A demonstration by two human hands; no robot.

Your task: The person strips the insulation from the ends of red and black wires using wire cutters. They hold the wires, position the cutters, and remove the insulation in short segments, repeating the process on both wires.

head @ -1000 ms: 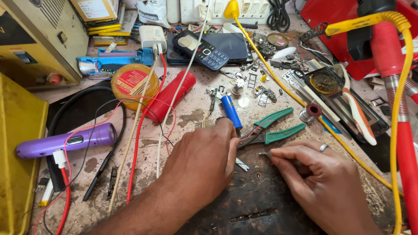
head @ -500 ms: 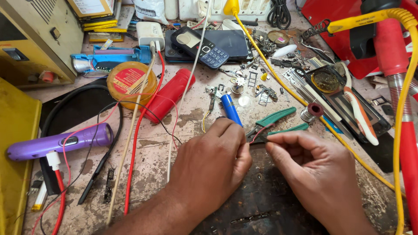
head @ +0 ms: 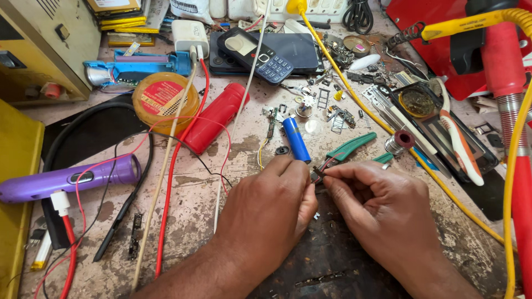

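Note:
My left hand and my right hand meet at their fingertips over a cluttered workbench, both pinching a tiny dark part with thin wires. Just behind the fingers lie green-handled pliers and a blue cylindrical battery cell. A small solder spool sits to the right of the pliers. The part itself is mostly hidden by my fingertips.
A red tube, a round yellow tin, a purple torch body, a keypad phone, loose small parts, red and black wires, a yellow hose and a yellow box crowd the bench.
Both hands have come together; the right hand rose off the bench to meet the left, and they now pinch the small part between them. The camera moved closer.

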